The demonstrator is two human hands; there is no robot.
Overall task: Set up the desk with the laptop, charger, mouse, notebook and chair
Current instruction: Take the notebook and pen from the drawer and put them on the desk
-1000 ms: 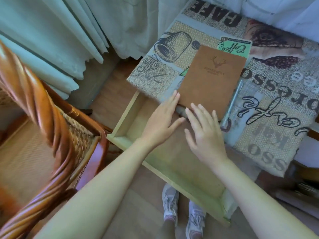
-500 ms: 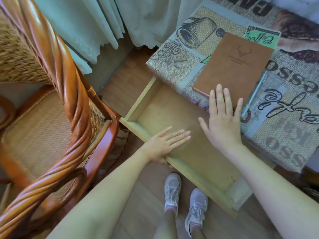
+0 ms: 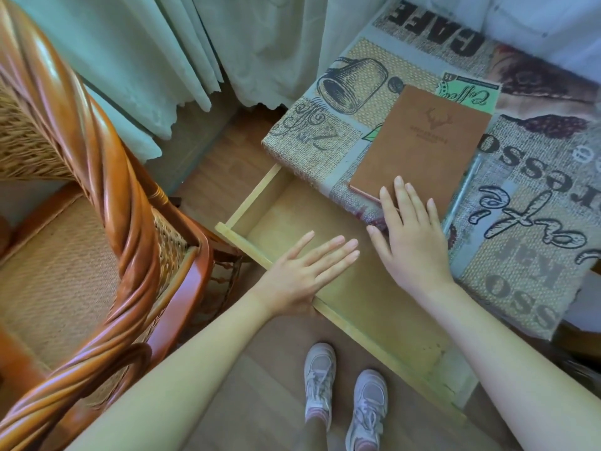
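Worktop (image 3: pixel 536 255): cloth-covered, drawer (image 3: pixel 325 229) pulled out.
Notebook (image 3: pixel 419 144): lies near the worktop's front corner.
Hands: left hand (image 3: pixel 305 271) flat over the drawer front, right hand (image 3: pixel 409 232) flat, fingertips on the notebook; neither grips.
Next: likely push the drawer in squarely, fingers clear.

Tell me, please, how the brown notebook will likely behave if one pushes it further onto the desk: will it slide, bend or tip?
The brown notebook lies flat on the printed tablecloth, so it will probably slide, not tip. The cloth looks coarsely woven, so it may drag or wrinkle. Its near corner lies at the desk edge above the open drawer; the cover looks fairly stiff, so sagging seems unlikely.
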